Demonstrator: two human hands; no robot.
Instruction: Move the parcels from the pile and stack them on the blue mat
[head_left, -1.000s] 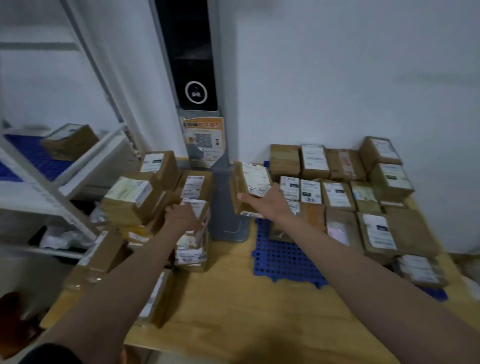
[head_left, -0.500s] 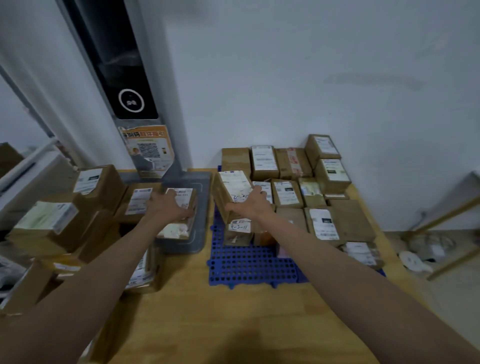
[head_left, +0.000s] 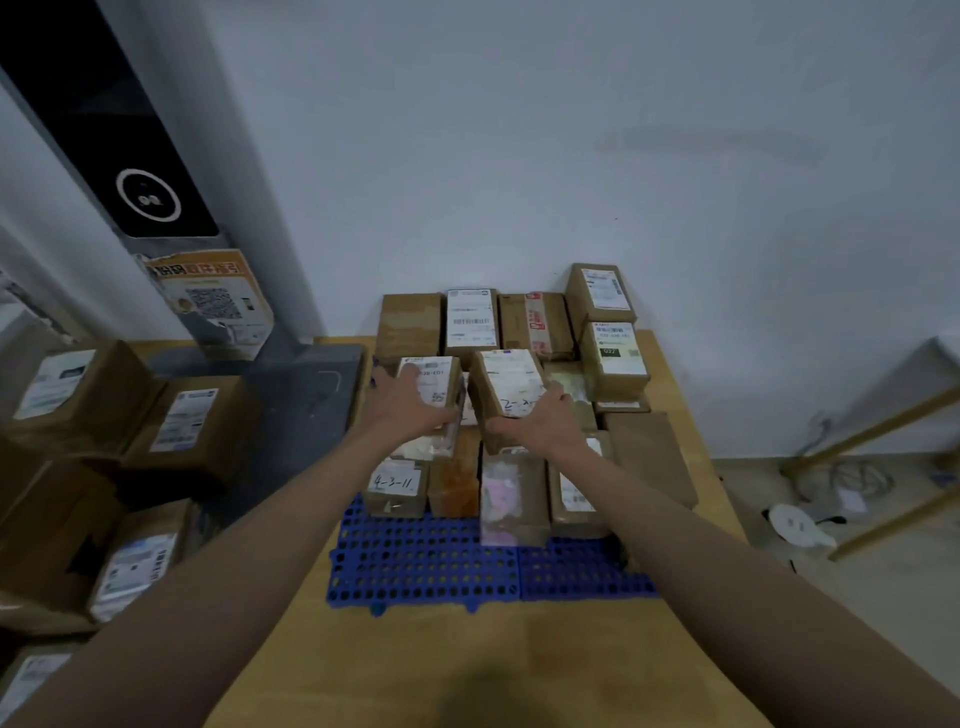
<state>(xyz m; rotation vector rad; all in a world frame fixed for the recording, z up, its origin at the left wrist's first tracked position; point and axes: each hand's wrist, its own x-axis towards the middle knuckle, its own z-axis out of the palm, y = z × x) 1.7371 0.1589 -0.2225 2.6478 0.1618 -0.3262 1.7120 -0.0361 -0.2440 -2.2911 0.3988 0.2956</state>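
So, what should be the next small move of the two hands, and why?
Probably lower both parcels onto the stack and let go: the left hand and right hand each hold a parcel above boxes already on the blue mat.

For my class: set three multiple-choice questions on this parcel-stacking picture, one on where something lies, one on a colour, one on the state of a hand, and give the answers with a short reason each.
1. Where does the parcel marked "4-3-11" stand?
A. on the blue mat, front row, leftmost
B. on the floor
C. in the left pile

2. What colour is the perforated mat?
A. green
B. blue
C. red

3. What is the right hand doing?
A. hanging idle
B. pointing at the wall
C. holding a labelled parcel

Answers:
1. A: it stands at the left end of the row nearest the camera, on the mat.
2. B: the bare perforated part in front of the boxes is blue.
3. C: its thumb and fingers wrap round the right-hand parcel, while the left hand grips the left-hand parcel.
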